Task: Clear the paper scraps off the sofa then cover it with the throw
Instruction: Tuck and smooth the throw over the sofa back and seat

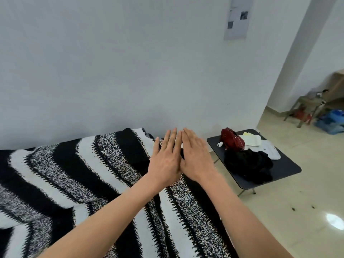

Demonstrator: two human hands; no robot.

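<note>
Both of your hands are out in front, palms down, fingers straight and together, holding nothing. Your left hand point(165, 161) and right hand point(197, 159) lie side by side, with their inner edges touching from the base of the thumbs up toward the index fingers. The fingertips point at the white wall point(111, 71). Both forearms are bare and run in from the lower corners of the head view. The hands are above the far right part of the throw point(78, 174); you cannot tell from this angle whether the palms rest on the fabric or hang just over it. The throw is black and white with speckled grey bands in wavy stripes. It lies spread across the sofa, from the left edge of the view to the right end near the hands, and it hides the sofa beneath. Just beside that end stands a low black bench point(284, 170) on the tiled floor point(297, 211). On the bench are a red bag point(232, 139), a heap of black cloth point(249, 164) touching the bag, pale papers point(251, 139) behind, and a flat white item point(270, 150). A printed sheet point(238, 17) hangs high on the wall. A stool point(305, 107) stands well apart at far right.
</note>
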